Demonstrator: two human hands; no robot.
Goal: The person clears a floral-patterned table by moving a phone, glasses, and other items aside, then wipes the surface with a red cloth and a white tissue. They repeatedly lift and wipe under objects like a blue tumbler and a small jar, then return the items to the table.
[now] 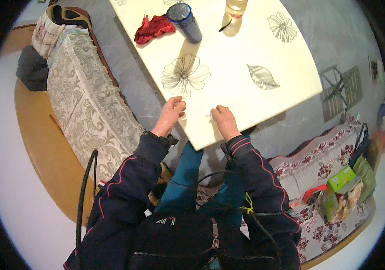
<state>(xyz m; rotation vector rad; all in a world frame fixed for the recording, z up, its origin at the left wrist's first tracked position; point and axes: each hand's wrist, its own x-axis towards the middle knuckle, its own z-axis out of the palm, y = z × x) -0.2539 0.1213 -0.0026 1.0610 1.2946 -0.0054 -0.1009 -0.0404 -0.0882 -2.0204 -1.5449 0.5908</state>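
Note:
My left hand (171, 115) hovers at the left edge of the cream table (226, 81), fingers curled and thumb close to them. Whether anything thin is between those fingers is too small to tell. Near the table's close corner, my right hand (225, 120) pinches a small whitish, see-through scrap (211, 116) between thumb and fingers. Further back stands a dark blue tumbler (187, 25) with a blue-rimmed top. A crumpled red cloth (155, 29) lies against its left side. To the right is a clear container (235, 8), cut off by the picture's top, with a thin black object (225, 26) beside it.
On the left runs a sofa with a patterned cover (77, 87), a dark bundle (33, 69) on its wooden edge. Another sofa with a floral cover (324, 168) is at right, bearing a green box (341, 179) and bags. A black cord (266, 233) crosses my right sleeve.

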